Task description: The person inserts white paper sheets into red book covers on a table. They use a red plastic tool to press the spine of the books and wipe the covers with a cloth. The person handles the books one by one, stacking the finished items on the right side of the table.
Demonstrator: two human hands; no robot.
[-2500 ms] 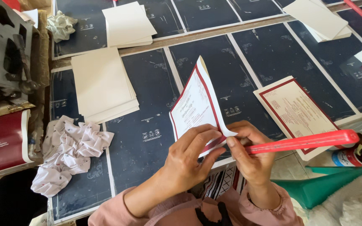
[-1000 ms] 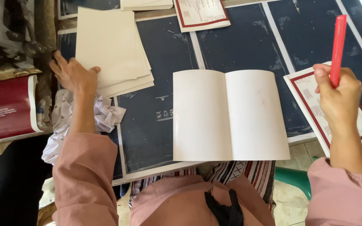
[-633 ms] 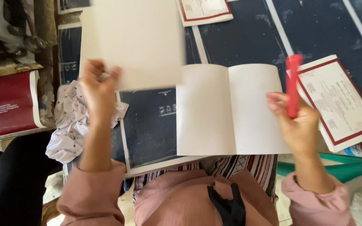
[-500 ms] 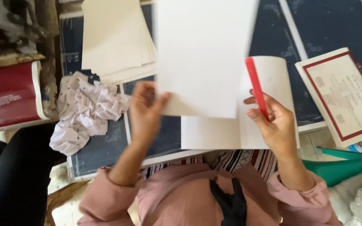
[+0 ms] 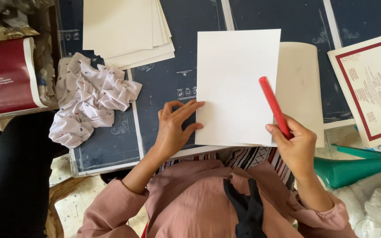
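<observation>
- Looking down from the head camera, I am seeing a dark red folder (image 5: pixel 5 77) lying at the far left edge, partly off the dark blue printed sheets (image 5: pixel 168 79) that are covering the work surface.
- Just right of it, a crumpled white cloth (image 5: pixel 91 99) is sitting on the blue sheets, touching the lower corner of a stack of cream paper (image 5: pixel 124 28).
- My left hand (image 5: pixel 175 128) is resting flat with its fingers spread, the fingertips pressing on the left edge of a white sheet (image 5: pixel 237 83); it is not gripping anything.
- That white sheet is lying upright in front of me, covering the left part of an open cream card (image 5: pixel 300 88) beneath it.
- My right hand (image 5: pixel 294 145) is closing around a red stick (image 5: pixel 274 105), pinching its lower end while the upper end is angling up and left over the white sheet.
- Further right, a printed card with a red border (image 5: pixel 369 88) is lying tilted, well apart from the hand.
- Below it, a green funnel-shaped thing (image 5: pixel 353 165) is lying near my right wrist.
</observation>
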